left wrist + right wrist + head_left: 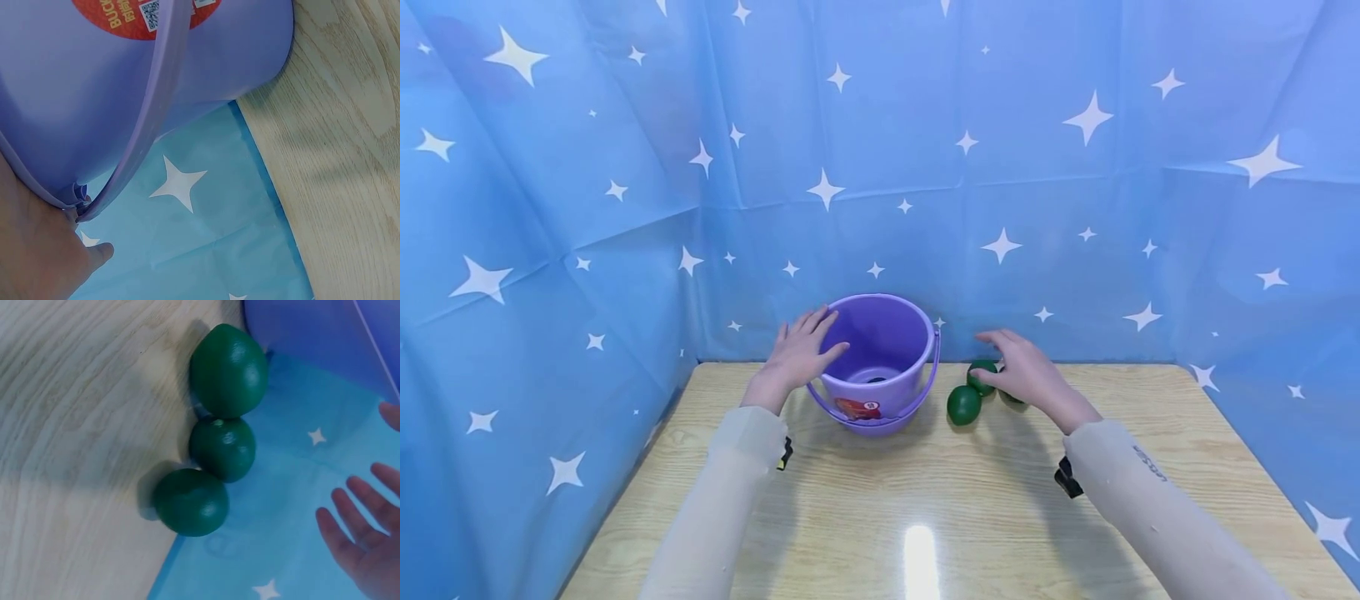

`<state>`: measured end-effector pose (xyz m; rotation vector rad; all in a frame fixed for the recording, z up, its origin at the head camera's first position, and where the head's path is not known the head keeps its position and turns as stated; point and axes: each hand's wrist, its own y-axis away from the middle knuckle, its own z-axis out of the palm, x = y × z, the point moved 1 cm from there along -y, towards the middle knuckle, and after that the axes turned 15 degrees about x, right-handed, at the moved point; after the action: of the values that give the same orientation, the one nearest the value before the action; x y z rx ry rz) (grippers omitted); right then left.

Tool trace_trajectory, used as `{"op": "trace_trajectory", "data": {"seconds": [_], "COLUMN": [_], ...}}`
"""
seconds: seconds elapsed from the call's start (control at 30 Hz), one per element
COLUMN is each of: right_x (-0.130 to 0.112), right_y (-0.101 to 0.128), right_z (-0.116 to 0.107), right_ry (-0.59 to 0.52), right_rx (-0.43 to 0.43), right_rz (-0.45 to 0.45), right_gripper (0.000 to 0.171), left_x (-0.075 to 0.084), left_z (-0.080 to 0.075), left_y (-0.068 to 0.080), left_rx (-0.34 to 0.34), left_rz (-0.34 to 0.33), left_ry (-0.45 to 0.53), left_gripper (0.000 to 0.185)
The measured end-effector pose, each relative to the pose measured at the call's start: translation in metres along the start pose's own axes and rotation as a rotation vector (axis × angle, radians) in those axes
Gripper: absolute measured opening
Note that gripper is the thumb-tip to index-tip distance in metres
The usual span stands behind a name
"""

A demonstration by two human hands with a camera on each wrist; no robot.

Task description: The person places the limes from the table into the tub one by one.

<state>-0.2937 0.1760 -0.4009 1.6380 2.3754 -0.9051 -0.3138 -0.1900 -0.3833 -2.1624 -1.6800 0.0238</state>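
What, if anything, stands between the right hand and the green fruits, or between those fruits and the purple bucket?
Nothing visible stands between the right hand and the three green fruits. Toward the purple bucket, only its lowered handle runs down the side facing them, not across the open top.

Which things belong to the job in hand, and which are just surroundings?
Likely job:
purple plastic bucket, left hand by its rim
three round green fruit-like objects, right hand near them

Surroundings:
pale wood-grain tabletop
blue sheet with white stars
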Motion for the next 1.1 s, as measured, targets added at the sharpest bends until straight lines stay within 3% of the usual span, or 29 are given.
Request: {"op": "trace_trajectory", "data": {"seconds": [0.5,1.1], "right_x": [0.050,0.073], "right_y": [0.005,0.018], "right_z": [0.009,0.020], "right_ry": [-0.126,-0.160], "right_rx": [0.107,0.119], "right_rz": [0.138,0.239], "right_gripper": [0.059,0.068], "left_x": [0.001,0.003], "left_z": [0.001,-0.001], "left_y": [0.000,0.001], "left_rx": [0.005,0.002], "left_rz": [-0.006,-0.014], "left_ry": [0.008,0.020], "left_gripper": [0.074,0.072]}}
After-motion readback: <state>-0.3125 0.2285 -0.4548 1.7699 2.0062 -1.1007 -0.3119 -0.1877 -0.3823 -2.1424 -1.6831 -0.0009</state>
